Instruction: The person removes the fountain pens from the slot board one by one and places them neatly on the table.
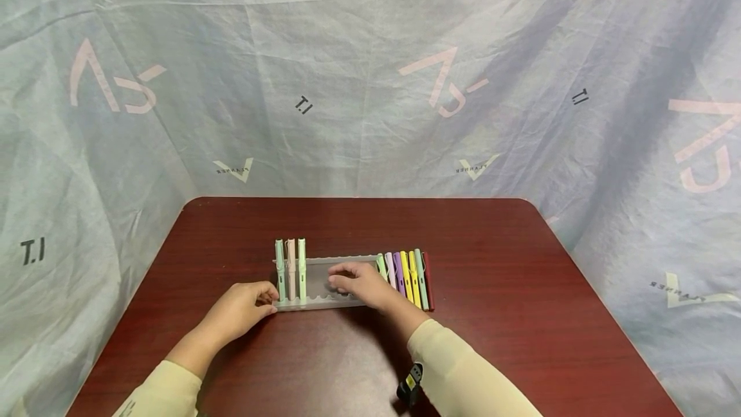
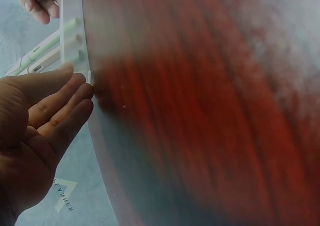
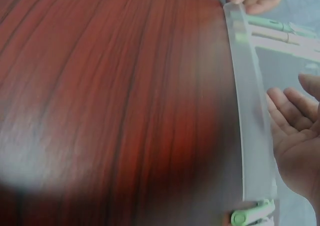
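Observation:
A frosted clear pen tray [image 1: 330, 302] with notched edges lies on the table. Three capped pens rest across its left end: a grey-green pen [image 1: 281, 269], a pink pen [image 1: 292, 269] and a light green pen [image 1: 302, 269]. At the tray's near left corner, my left hand [image 1: 242, 309] pinches the edge between thumb and fingertips. My right hand [image 1: 363, 282] hovers over the tray's middle, fingers loosely bent and nothing in them. In the right wrist view its palm [image 3: 300, 151] faces the camera beside the tray wall [image 3: 252, 110].
Right of the tray several pens lie side by side, among them a purple pen [image 1: 399, 273], a yellow pen [image 1: 406, 275] and a dark red pen [image 1: 429, 282]. The table [image 1: 492, 340] is reddish wood. Printed grey cloth [image 1: 359, 82] hangs around its far and side edges.

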